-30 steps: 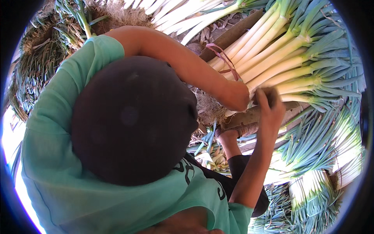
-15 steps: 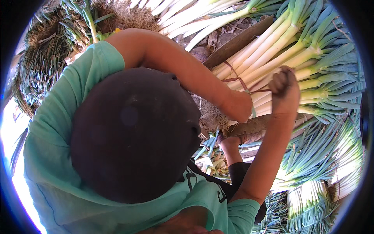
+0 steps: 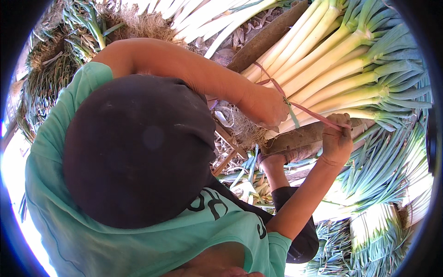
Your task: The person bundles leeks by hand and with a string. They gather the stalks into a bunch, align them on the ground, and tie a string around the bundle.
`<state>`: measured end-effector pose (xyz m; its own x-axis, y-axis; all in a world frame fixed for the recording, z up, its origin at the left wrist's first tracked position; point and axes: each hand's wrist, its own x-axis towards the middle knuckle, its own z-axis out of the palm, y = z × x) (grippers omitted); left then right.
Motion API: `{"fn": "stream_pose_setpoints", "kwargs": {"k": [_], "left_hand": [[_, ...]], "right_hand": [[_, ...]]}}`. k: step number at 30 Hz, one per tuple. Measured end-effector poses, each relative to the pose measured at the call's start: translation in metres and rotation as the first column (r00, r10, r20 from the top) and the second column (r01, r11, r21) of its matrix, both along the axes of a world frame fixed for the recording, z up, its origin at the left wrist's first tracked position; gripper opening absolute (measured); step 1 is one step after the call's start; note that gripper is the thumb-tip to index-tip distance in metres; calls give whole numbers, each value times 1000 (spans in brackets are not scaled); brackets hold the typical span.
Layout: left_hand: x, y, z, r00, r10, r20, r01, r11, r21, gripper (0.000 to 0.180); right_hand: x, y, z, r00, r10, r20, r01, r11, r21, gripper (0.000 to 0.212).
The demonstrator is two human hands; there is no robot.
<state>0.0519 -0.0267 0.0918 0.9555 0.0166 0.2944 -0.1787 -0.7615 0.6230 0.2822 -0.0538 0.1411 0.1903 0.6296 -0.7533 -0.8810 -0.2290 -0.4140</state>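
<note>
A thick bundle of large green onions [image 3: 318,69], with long white stalks and blue-green leaves, lies between wooden boards [image 3: 295,141]. A reddish-brown tie strip [image 3: 307,111] crosses over its stalks. My left hand [image 3: 272,108] is closed at the root end, gripping the strip where it crosses the stalks; a short green strip end [image 3: 293,116] hangs beside its fingers. At the bundle's near edge, my right hand [image 3: 338,131] pinches the strip's other end. Between the two hands the strip is straight and looks taut. Fibrous roots [image 3: 244,127] show beneath my left wrist.
A large rounded black-clothed shape [image 3: 138,152], apparently my raised knee, fills the left middle. More onions [image 3: 207,21] lie at the far side. Tied bundles [image 3: 376,231] are stacked at near right. A leafy heap [image 3: 41,87] stands at far left. My bare lower leg [image 3: 274,173] is beside the near board.
My right hand has come down toward the near board, pulling out a longer length of strip. My left hand stays at the strip's crossing. The view has shifted slightly.
</note>
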Motion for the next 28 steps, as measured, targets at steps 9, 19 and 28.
{"fn": "stream_pose_setpoints", "kwargs": {"k": [9, 19, 28], "left_hand": [[52, 60, 28, 579, -188, -793, -623, -729, -282, 32], [72, 17, 32, 348, 111, -931, -930, -80, -358, 28], [36, 12, 26, 743, 162, -650, -614, 552, -564, 40]], "right_hand": [[-35, -124, -31, 998, 28, 54, -33, 995, 97, 22], [-204, 1, -60, 214, 589, 779, -699, 649, -299, 15], [-207, 72, -76, -436, 425, 793, -607, 511, -608, 41]]}}
